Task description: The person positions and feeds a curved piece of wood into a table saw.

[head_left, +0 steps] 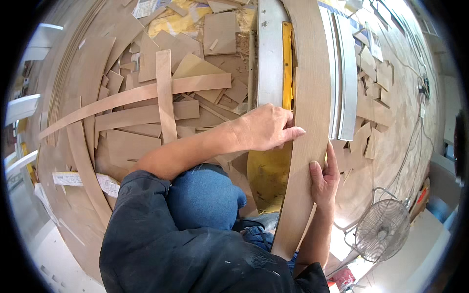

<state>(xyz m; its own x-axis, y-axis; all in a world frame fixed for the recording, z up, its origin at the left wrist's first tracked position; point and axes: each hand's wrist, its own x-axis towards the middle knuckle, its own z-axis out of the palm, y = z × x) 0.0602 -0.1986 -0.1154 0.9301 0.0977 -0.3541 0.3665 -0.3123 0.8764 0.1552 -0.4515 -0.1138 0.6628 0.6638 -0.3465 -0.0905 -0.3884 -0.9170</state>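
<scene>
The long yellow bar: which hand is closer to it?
Left. The left hand is at the near end of the yellow bar; the right hand is farther down, across the wooden board.

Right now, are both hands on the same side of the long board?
No, the long board has the left hand at its left edge, the right hand at its right.

Long wooden board [312, 88] extends away from the person. Left hand [266, 128] at the board's left edge, thumb on its face. Right hand [326, 183] grips the board's right edge, thumb on top. Left of board: yellow bar [287, 58], wood scraps [220, 34]. Right of board: metal rail [346, 83], cables [415, 132], fan [382, 230] nearer the person.
</scene>
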